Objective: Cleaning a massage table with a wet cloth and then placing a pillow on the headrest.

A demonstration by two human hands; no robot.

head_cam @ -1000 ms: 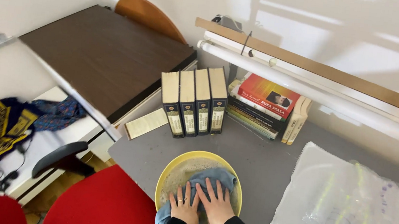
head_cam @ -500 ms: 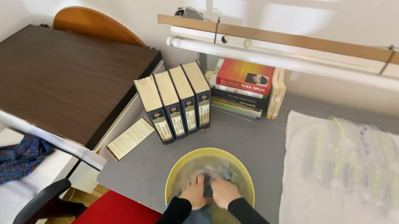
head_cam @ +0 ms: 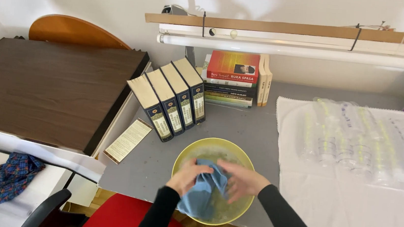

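Observation:
A yellow bowl (head_cam: 197, 148) sits near the front edge of a grey desk (head_cam: 240, 127). Inside it lies a blue cloth (head_cam: 203, 192), bunched and hanging over the bowl's near rim. My left hand (head_cam: 185, 176) grips the cloth's left side. My right hand (head_cam: 242, 182) is closed on its right side, fingers inside the bowl. Both arms wear black sleeves.
Three dark upright books (head_cam: 174, 98) stand behind the bowl, with a stack of books (head_cam: 232, 79) by the wall. A paper slip (head_cam: 128, 140) lies at the left. Clear plastic bottles in wrap (head_cam: 367, 139) lie on a white sheet at right. A red chair seat (head_cam: 122, 219) is below.
The view has tilted and shifted so the desk sits more level. My hands went from lying flat on the cloth to gathering and gripping it, lifting it over the bowl's near rim.

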